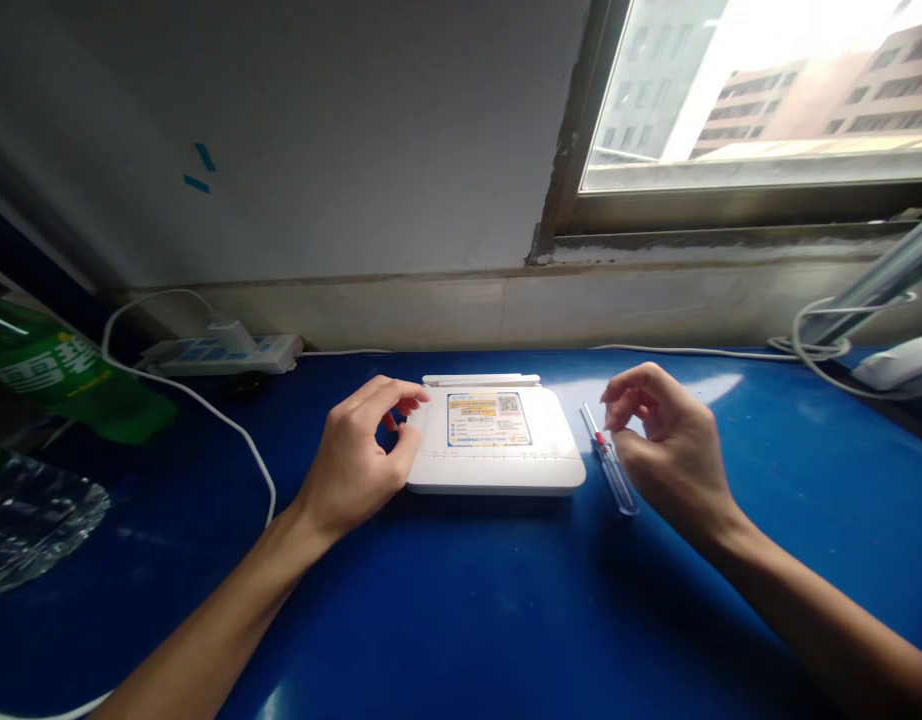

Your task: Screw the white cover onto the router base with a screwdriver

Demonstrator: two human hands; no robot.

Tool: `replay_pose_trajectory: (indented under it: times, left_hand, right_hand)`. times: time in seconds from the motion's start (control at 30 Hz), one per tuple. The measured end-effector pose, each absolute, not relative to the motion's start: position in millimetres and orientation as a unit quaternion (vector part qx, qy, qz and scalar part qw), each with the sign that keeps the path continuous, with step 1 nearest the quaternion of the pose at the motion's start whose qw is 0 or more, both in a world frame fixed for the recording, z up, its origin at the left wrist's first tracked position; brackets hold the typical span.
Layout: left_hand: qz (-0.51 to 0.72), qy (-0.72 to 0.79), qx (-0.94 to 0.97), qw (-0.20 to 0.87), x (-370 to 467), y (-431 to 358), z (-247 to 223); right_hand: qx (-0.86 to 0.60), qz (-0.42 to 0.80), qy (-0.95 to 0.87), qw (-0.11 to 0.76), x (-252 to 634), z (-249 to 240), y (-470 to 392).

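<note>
A white router (498, 470) lies flat on the blue tabletop, a printed label with a QR code on its top and its antenna along the far edge. At its left edge is my left hand (371, 435), thumb and fingers curved with a gap between them; whether the fingertips touch the casing I cannot tell. To the right of the router lies a screwdriver (615, 475) with a clear handle and a red collar. My right hand (667, 440) hovers just beside it, fingers loosely bent and apart, holding nothing that I can see.
On the left are a green soda bottle (63, 375) and a clear plastic bottle (37, 520), both lying over. A white power strip (273, 353) with a plugged-in charger and cable sits by the wall. At right a lamp-like metal pole (873, 275) has a white cable around its base.
</note>
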State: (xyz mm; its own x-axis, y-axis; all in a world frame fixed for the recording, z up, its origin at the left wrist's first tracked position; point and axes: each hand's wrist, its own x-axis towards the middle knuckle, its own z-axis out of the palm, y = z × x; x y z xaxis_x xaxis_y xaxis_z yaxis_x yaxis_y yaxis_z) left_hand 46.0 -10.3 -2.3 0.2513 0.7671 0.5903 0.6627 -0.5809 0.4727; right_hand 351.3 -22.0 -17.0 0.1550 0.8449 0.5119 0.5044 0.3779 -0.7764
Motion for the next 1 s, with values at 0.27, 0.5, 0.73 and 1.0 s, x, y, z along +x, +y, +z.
replay_pose_trajectory:
  times: [0.27, 0.5, 0.73, 1.0]
  left_hand:
    - [0.411, 0.425, 0.804, 0.062, 45.1, -10.7, -6.0]
    - [0.400, 0.470, 0.778, 0.118, 41.9, -15.3, 2.6]
    - [0.414, 0.470, 0.772, 0.107, 49.5, -15.2, -2.8]
    - [0.457, 0.483, 0.740, 0.101, 49.8, -3.8, -14.9]
  right_hand:
    - [-0.565, 0.179, -0.618, 0.516, 352.7, -7.4, -22.4]
    - [-0.577, 0.108, -0.654, 0.478, 359.3, -3.9, -19.3]
    - [-0.621, 0.071, -0.746, 0.231, 394.1, 10.8, -13.4]
    - [-0.589, 0.117, -0.786, 0.145, 431.5, 2.7, -2.0]
